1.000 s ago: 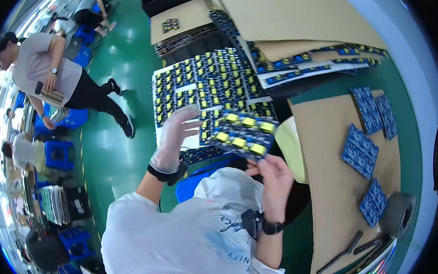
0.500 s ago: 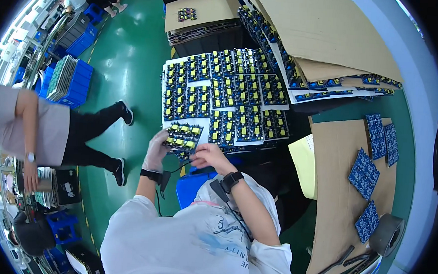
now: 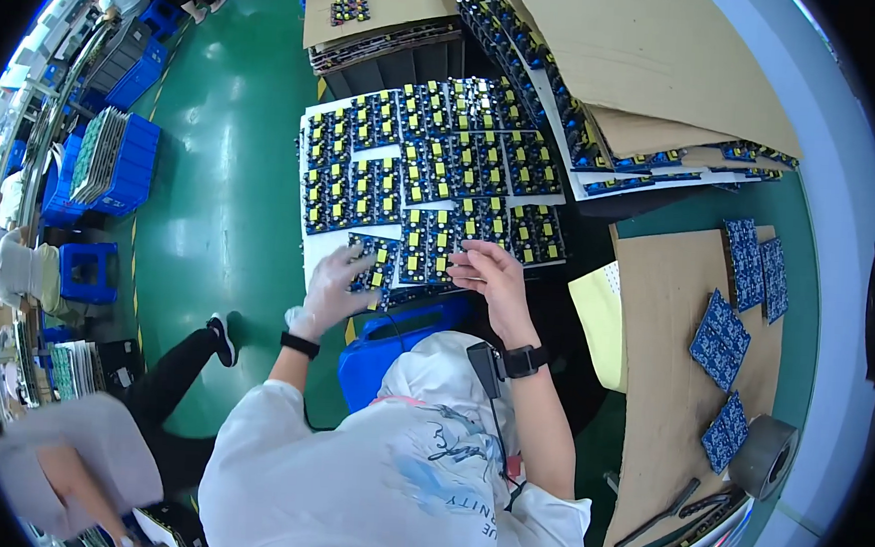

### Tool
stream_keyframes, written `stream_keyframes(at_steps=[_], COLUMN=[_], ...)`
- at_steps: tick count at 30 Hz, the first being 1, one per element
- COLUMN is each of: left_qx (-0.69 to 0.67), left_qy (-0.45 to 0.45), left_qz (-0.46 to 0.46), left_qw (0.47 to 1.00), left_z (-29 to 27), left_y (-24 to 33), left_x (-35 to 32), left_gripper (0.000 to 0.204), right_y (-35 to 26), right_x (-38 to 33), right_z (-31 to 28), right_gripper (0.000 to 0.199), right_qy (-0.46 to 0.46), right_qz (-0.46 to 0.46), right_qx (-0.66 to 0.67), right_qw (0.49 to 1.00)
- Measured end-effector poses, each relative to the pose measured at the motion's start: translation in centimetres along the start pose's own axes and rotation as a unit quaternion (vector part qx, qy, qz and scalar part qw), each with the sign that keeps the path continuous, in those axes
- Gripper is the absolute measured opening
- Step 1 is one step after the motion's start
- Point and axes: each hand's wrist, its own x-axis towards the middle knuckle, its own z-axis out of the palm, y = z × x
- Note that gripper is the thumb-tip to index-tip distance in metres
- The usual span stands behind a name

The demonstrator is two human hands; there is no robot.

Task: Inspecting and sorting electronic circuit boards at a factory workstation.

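Note:
A layer of dark circuit-board panels with yellow components [image 3: 434, 173] lies on a white sheet. My left hand [image 3: 337, 285], in a thin glove, rests with spread fingers on the nearest left panel [image 3: 376, 260]. My right hand [image 3: 492, 275] presses flat on the front edge of the panel beside it [image 3: 429, 253]. Both hands touch panels at the near edge of the layer; neither lifts one.
Brown cardboard sheets [image 3: 661, 57] cover more panel stacks at the back right. Blue bare boards [image 3: 722, 336], a tape roll [image 3: 765, 454] and hand tools [image 3: 679, 509] lie on cardboard at right. A blue stool [image 3: 393, 341] is under me. Other people and blue crates [image 3: 114, 163] are at left.
A panel that I held up in both hands a second ago now lies at the near edge of the layer. My hands have gone down flat onto it.

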Motion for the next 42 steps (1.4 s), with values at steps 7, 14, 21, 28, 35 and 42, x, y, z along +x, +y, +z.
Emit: stream_keyframes(at_steps=[7,14,21,28,35,42], left_qx=[0.031,-0.019,0.033,0.07,-0.307,-0.538], left_qy=[-0.03,0.035,0.041,0.011,0.137,0.128], left_qz=[-0.018,-0.051,0.004,-0.009,-0.127,-0.124], left_qw=[0.999,0.998,0.999,0.997,0.933,0.824], left_z=[2.5,5.0,7.1,5.9,0.6,-1.1], left_y=[-0.3,0.6,-0.2,0.9,6.1,18.9], left_x=[-2.7,-2.2,-2.3,-1.7,3.2,7.0], left_gripper=[0.074,0.082,0.079,0.066,0.041,0.039], right_y=[-0.3,-1.6,-5.0,-12.1,-16.4,-14.3], right_x=[-1.4,-3.8,-11.3,-23.7,-25.7,-24.0], right_z=[0.6,0.1,-4.0,-14.5,-21.7,-21.6], right_gripper=[0.024,0.024,0.024,0.047,0.043,0.028], right_qy=[-0.019,0.005,0.015,0.329,0.426,0.394], right_qz=[-0.01,-0.03,-0.125,-0.228,0.012,-0.044], right_qx=[0.07,0.161,0.203,0.124,-0.194,-0.363], right_qw=[0.997,0.986,0.971,0.908,0.884,0.843])
